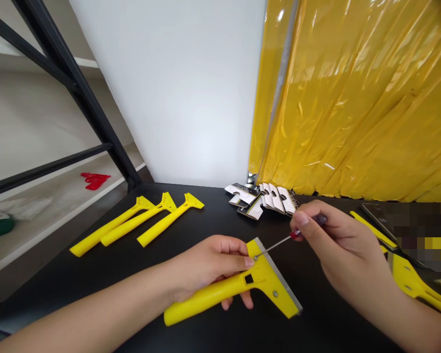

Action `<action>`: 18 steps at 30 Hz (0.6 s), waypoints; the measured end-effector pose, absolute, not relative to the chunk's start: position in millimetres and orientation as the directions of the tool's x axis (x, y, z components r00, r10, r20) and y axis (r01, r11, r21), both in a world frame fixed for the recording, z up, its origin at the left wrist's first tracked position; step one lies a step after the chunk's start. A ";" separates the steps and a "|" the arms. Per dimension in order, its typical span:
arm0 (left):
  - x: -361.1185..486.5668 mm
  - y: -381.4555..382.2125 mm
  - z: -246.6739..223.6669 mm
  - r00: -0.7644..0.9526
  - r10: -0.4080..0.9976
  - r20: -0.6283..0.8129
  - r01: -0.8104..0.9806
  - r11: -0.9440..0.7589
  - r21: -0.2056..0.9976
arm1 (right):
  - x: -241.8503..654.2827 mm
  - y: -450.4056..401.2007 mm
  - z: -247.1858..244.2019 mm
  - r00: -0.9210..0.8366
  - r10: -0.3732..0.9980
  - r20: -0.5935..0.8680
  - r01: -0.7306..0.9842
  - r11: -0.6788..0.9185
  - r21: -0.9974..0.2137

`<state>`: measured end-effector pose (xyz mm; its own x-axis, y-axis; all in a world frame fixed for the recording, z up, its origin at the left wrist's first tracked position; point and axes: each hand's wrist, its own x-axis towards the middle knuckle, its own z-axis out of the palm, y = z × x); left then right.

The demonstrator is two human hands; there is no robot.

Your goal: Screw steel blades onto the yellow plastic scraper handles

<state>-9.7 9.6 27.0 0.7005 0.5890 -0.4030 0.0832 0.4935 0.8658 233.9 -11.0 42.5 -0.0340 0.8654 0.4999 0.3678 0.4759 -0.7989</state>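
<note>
My left hand (220,260) is closed around a yellow scraper (202,300) just below its wide head, with the thumb by one of the two screws. A thin metal blade (279,277) runs along the head's far edge. Between the thumb and fingers of my right hand (338,245) is a screwdriver (275,244) with a dark and red handle. Its tip meets the upper screw (256,258), beside my left thumb. The other screw (275,294) sits in the lower part of the head.
Three yellow scraper handles (161,223) lie at the left of the black table (106,284). Printed cards (257,201) are piled at the back. More yellow scrapers (407,274) lie at right, partly behind my forearm. A shelf rack (77,88) stands left, yellow plastic sheeting (353,98) behind.
</note>
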 end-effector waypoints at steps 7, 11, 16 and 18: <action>-9.7 9.9 24.2 0.677 0.614 -0.406 0.088 0.480 0.873 | 234.5 -16.4 47.6 -0.162 0.803 0.573 0.524 0.562 -0.640; -8.4 9.5 22.0 0.658 0.629 -0.414 0.097 0.475 0.875 | 231.9 -20.4 53.9 -0.354 0.667 0.656 0.530 0.721 -0.446; -5.7 6.0 23.3 0.597 0.685 -0.417 0.081 0.465 0.882 | 230.1 -20.6 56.6 -0.527 0.492 0.692 0.546 0.821 -0.168; -5.0 5.7 25.1 0.556 0.731 -0.397 0.072 0.433 0.898 | 229.4 -20.4 58.5 -0.580 0.466 0.668 0.587 0.808 -0.054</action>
